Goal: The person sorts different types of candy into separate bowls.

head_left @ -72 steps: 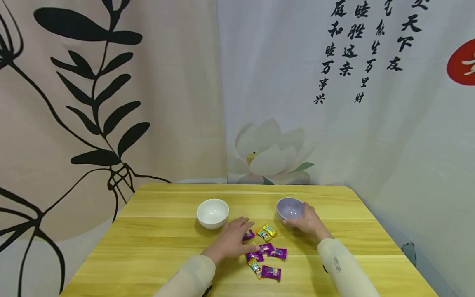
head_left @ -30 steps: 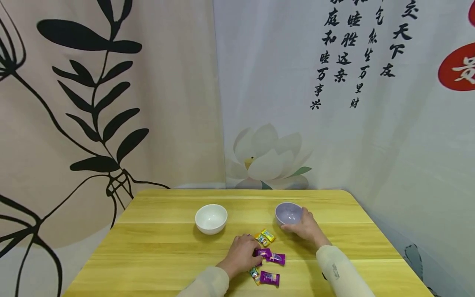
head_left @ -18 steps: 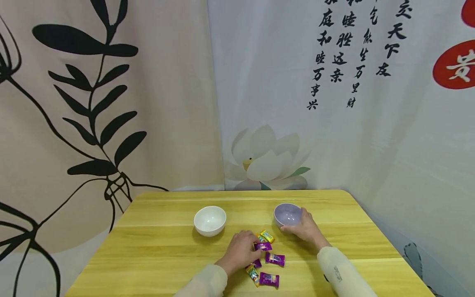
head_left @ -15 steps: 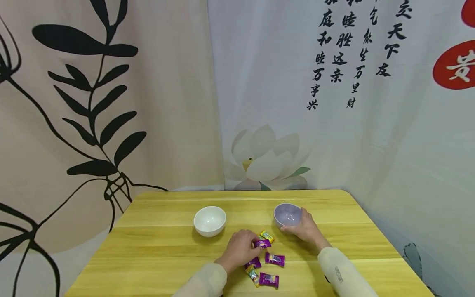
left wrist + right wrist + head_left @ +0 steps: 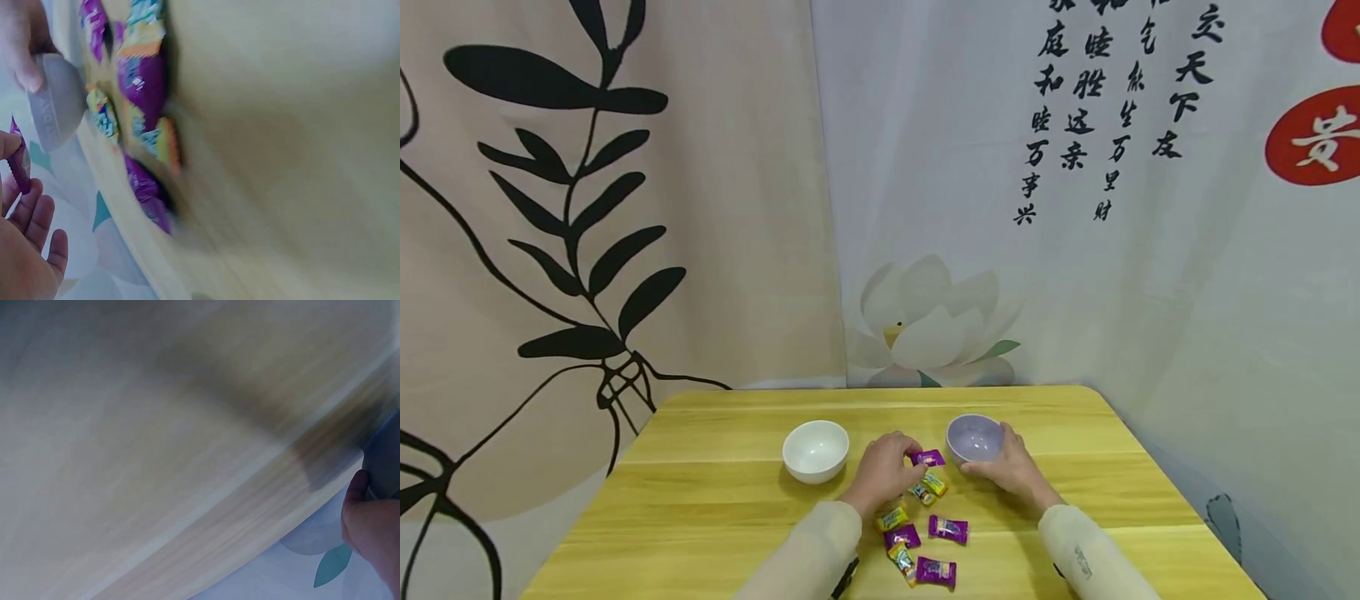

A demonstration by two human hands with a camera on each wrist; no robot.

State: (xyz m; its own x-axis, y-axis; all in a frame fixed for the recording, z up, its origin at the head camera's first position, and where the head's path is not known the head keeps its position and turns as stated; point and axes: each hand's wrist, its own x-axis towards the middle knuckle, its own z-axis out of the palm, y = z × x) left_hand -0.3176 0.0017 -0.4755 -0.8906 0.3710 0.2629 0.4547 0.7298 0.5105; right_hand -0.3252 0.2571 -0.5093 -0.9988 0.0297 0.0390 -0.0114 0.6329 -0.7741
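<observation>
My left hand pinches a purple-wrapped candy between thumb and fingertips, just left of the lavender bowl. In the left wrist view that same candy stands off the table, with the other fingers partly spread. My right hand grips the lavender bowl by its right side, thumb at the near side. The right wrist view catches only an edge of this bowl with the right hand on it. No candy shows inside the bowl.
A white bowl stands to the left. Loose purple candies and yellow candies lie between the forearms on the wooden table. A printed cloth hangs behind the table's far edge.
My left hand came down to the candies, took hold of a purple one and carried it away from me toward the lavender bowl. The right hand keeps its grip on the bowl.
</observation>
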